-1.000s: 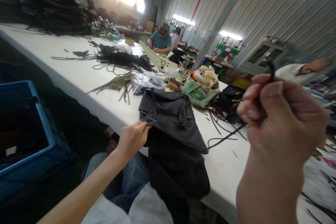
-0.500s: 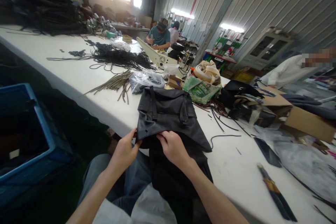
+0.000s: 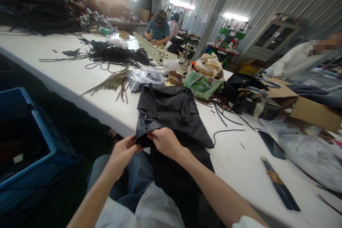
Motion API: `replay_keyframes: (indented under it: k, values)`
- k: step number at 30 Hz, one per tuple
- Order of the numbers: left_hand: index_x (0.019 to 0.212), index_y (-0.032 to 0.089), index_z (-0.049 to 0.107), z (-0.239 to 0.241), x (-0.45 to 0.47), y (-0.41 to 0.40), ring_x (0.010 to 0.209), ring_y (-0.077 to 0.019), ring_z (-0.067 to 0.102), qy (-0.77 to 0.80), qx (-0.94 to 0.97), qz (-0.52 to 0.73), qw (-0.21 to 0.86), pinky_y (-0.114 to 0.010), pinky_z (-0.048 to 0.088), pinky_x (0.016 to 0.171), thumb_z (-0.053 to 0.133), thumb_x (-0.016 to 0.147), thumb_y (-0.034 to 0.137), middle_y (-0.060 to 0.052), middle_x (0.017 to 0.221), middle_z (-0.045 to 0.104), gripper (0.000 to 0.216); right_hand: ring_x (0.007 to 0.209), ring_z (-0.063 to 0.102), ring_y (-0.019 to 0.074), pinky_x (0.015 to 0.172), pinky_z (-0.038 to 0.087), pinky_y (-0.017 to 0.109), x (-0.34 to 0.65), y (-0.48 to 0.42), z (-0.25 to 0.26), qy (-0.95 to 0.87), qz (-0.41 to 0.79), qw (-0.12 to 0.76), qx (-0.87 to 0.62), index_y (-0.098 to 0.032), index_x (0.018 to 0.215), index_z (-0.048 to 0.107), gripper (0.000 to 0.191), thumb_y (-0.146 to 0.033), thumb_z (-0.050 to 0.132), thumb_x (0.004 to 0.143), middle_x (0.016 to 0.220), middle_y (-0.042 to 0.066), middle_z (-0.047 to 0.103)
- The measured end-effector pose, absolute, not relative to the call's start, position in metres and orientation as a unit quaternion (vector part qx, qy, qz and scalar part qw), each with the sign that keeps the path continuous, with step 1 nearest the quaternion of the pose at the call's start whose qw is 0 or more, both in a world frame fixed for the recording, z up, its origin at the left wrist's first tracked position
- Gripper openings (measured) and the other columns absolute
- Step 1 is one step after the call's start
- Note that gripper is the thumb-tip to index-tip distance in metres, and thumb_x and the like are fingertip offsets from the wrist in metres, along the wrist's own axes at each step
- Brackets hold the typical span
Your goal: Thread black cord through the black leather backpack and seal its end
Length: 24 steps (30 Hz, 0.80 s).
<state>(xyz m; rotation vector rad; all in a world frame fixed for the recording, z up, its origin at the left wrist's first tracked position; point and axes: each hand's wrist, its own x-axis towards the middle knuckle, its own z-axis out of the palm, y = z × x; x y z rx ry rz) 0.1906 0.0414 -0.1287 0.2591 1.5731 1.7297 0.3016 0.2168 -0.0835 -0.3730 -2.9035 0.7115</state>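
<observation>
Pinching corner of black bag (image 3: 171,100) with left hand (image 3: 121,155), fingers nearly together | touching it with right hand (image 3: 165,143), fingers curled—hold hard to tell | lying across near edge of white table (image 3: 232,169) | could slide off—through overhang plus loosened pinch

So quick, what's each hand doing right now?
Left hand: closed on the bag, at its near left corner.
Right hand: at the bag's open edge; can't tell if it's gripping anything.
</observation>
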Motion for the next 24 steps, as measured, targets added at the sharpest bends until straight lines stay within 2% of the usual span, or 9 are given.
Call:
replay_keyframes:
  k: [6, 14, 19, 24]
  values:
    - [0.12, 0.015, 0.08, -0.126, 0.193, 0.041, 0.118, -0.0356, 0.081, 0.614, 0.088, 0.687, 0.378, -0.045, 0.07, 0.1, 0.092, 0.072, 0.024, -0.01, 0.118, 0.087, 0.05, 0.105, 0.084, 0.0271, 0.089, 0.056, 0.029, 0.299, 0.212, -0.081, -0.968, 0.204, 0.048, -0.139, -0.021, 0.116, 0.086, 0.022, -0.023, 0.065, 0.109, 0.117, 0.011, 0.087]
    - [0.118, 0.014, 0.082, -0.144, 0.19, 0.045, 0.11, -0.0317, 0.082, 0.588, 0.054, 0.714, 0.377, -0.034, 0.07, 0.088, 0.093, 0.066, 0.017, -0.011, 0.11, 0.087, 0.054, 0.104, 0.084, 0.0271, 0.086, 0.056, 0.029, 0.298, 0.209, -0.077, -0.973, 0.185, 0.026, -0.136, -0.021, 0.113, 0.087, 0.025, -0.023, 0.063, 0.109, 0.115, 0.011, 0.087]
    - [0.117, 0.015, 0.083, -0.148, 0.189, 0.044, 0.108, -0.0314, 0.082, 0.578, 0.057, 0.719, 0.381, -0.035, 0.07, 0.089, 0.095, 0.065, 0.017, -0.011, 0.113, 0.087, 0.053, 0.103, 0.084, 0.026, 0.085, 0.055, 0.028, 0.299, 0.211, -0.077, -0.974, 0.184, 0.022, -0.127, -0.022, 0.111, 0.086, 0.025, -0.022, 0.062, 0.108, 0.114, 0.009, 0.088]
    - [0.115, 0.015, 0.084, -0.146, 0.19, 0.044, 0.105, -0.0315, 0.082, 0.58, 0.058, 0.72, 0.375, -0.036, 0.069, 0.088, 0.096, 0.062, 0.018, -0.01, 0.106, 0.088, 0.054, 0.1, 0.084, 0.0265, 0.083, 0.054, 0.029, 0.298, 0.21, -0.078, -0.974, 0.18, 0.026, -0.132, -0.022, 0.11, 0.087, 0.024, -0.022, 0.063, 0.107, 0.112, 0.01, 0.088]
